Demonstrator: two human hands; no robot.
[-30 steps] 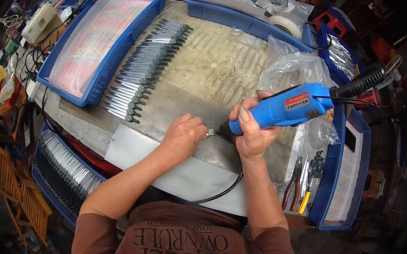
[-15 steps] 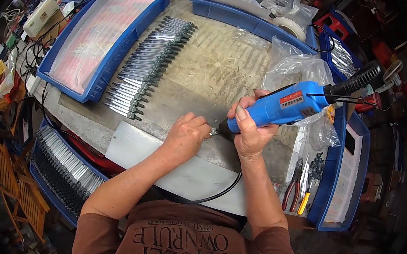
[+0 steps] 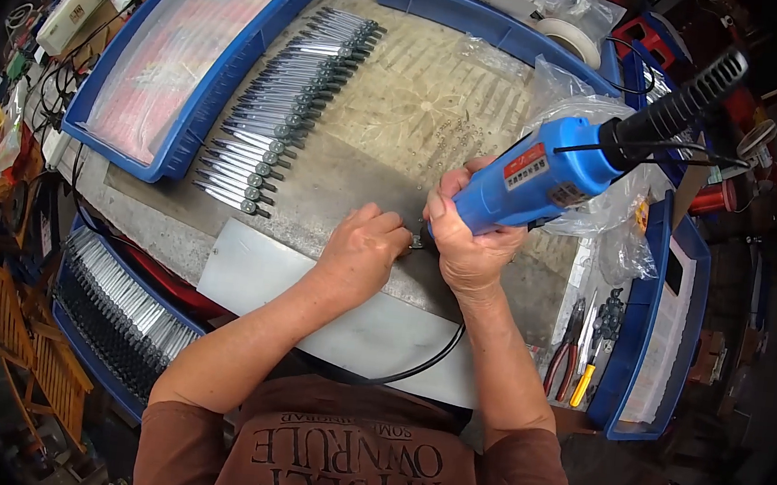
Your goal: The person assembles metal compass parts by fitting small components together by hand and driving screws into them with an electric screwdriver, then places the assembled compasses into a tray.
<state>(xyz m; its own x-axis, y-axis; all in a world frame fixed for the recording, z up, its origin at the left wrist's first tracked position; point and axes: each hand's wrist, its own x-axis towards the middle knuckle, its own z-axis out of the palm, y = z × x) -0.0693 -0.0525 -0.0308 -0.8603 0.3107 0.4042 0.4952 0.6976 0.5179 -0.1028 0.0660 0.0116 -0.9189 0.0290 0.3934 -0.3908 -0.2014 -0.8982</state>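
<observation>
My right hand (image 3: 473, 247) is wrapped round a blue electric screwdriver (image 3: 547, 174), its black hose-like end pointing to the upper right. The tool's tip points down at the tabletop, mostly hidden behind my fingers. Close beside it, my left hand (image 3: 364, 251) is closed, fingertips pinched on a small metal piece (image 3: 417, 243) of which only a bit shows. To the left lies a long row of slim silver pieces with dark grey ends (image 3: 294, 105), laid side by side on the worn metal worktop (image 3: 395, 177).
Blue trays stand at the left (image 3: 181, 140), back (image 3: 487, 27) and right (image 3: 651, 308). Pliers (image 3: 566, 351) and a yellow-handled screwdriver (image 3: 585, 382) lie at the right. Clear plastic bags (image 3: 617, 229) crowd the right side. A low tray of silver rods (image 3: 123, 290) sits lower left.
The screwdriver has tipped more upright and my right hand has shifted slightly left. The view has moved a little; my left hand stays pinched by the tool's tip.
</observation>
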